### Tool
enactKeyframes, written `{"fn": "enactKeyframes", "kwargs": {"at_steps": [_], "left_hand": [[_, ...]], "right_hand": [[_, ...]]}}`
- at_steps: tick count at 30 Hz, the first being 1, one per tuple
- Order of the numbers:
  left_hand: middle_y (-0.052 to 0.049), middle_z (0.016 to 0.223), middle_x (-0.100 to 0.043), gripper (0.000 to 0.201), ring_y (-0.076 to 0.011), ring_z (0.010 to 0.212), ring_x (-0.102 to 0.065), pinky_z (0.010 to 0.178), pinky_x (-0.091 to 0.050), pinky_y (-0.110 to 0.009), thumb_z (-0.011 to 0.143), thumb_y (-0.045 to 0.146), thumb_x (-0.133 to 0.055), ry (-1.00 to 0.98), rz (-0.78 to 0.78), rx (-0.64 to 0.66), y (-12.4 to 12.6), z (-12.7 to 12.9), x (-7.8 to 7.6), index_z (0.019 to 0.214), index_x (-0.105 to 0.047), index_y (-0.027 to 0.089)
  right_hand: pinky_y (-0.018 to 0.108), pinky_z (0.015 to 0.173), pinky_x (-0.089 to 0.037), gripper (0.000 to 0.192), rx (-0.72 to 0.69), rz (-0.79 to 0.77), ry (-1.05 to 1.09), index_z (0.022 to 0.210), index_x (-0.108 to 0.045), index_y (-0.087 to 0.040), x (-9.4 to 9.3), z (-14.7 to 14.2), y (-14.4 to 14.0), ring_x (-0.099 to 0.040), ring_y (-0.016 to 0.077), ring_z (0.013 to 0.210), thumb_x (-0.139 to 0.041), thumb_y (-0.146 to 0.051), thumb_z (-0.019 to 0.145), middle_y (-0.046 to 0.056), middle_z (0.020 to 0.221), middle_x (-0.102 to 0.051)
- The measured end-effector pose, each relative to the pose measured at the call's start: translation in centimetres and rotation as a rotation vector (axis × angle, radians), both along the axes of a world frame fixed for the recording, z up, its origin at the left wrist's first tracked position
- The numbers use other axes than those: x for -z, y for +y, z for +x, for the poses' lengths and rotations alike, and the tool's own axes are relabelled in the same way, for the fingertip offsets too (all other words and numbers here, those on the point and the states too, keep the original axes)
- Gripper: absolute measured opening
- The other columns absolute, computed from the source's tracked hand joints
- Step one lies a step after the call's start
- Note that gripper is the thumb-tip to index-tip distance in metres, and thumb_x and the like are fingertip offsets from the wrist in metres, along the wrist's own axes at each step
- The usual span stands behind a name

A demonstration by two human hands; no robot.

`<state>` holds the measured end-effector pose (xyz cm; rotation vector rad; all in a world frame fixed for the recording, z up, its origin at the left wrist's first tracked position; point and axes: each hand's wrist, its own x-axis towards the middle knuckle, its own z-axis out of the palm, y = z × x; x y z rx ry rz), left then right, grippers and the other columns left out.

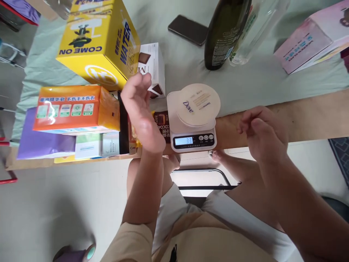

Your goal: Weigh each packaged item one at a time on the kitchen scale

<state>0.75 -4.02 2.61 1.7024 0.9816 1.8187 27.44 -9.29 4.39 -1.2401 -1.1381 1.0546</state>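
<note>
At the far left of the bench (pixel 313 116) an orange box (pixel 73 107) lay stacked on flat packets, a yellow carton (pixel 100 40) above it. The left hand (pixel 140 109) hovered open and empty, fingers spread, just left of the kitchen scale (pixel 192 140). On the scale's platform sat the round Dove tin (pixel 197 103), display lit. It looked light, stiff and smooth-lidded, probably best gripped across its rim. The right hand (pixel 263 133) hung loosely curled, holding nothing, to the scale's right. A dark bottle (pixel 225 32) stood behind.
</note>
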Motion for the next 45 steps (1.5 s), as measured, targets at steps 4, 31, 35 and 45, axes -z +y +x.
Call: {"fn": "enactKeyframes", "kwargs": {"at_steps": [4, 31, 35, 45], "left_hand": [[0.001, 0.138, -0.065, 0.067, -0.0323, 0.139, -0.059, 0.118, -0.045, -0.057, 0.091, 0.086, -0.047, -0.053, 0.009, -0.048, -0.8, -0.2, -1.1, 0.138, -0.059, 0.04], [-0.005, 0.153, -0.051, 0.083, -0.0368, 0.143, -0.058, 0.115, -0.056, -0.057, 0.082, 0.091, -0.056, 0.206, -0.09, 0.263, 0.7, -0.1, 2.5, 0.153, -0.041, 0.051], [-0.005, 0.155, -0.051, 0.085, -0.0365, 0.148, -0.055, 0.12, -0.055, -0.056, 0.082, 0.09, -0.058, 0.18, -0.119, 0.303, 0.4, -0.1, 2.5, 0.154, -0.039, 0.049], [-0.007, 0.154, -0.052, 0.083, -0.0337, 0.145, -0.057, 0.119, -0.054, -0.052, 0.087, 0.089, -0.053, 0.189, -0.148, 0.29, -0.6, -0.5, 2.6, 0.155, -0.038, 0.042]], "right_hand": [[0.03, 0.052, -0.037, 0.023, 0.002, 0.152, 0.007, 0.078, -0.068, -0.026, 1.6, 0.1, 0.7, -0.043, 0.0124, 0.055, -0.062, -0.042, 0.094, -0.003, 0.059, -0.042], [0.045, 0.092, -0.053, 0.032, -0.039, 0.237, -0.402, 0.12, -0.059, -0.027, 2.8, -2.7, 1.1, -0.065, 0.0225, 0.106, -0.061, -0.036, 0.09, 0.006, 0.114, -0.067], [0.046, 0.095, -0.054, 0.034, -0.057, 0.26, -0.367, 0.124, -0.056, -0.03, 2.4, -3.6, 1.2, -0.064, 0.0241, 0.112, -0.06, -0.035, 0.09, 0.007, 0.119, -0.065], [0.047, 0.105, -0.051, 0.038, 0.109, 0.283, -0.269, 0.125, -0.056, -0.031, 0.7, -5.6, 2.1, -0.062, 0.0247, 0.124, -0.064, -0.029, 0.088, 0.006, 0.128, -0.062]]}}
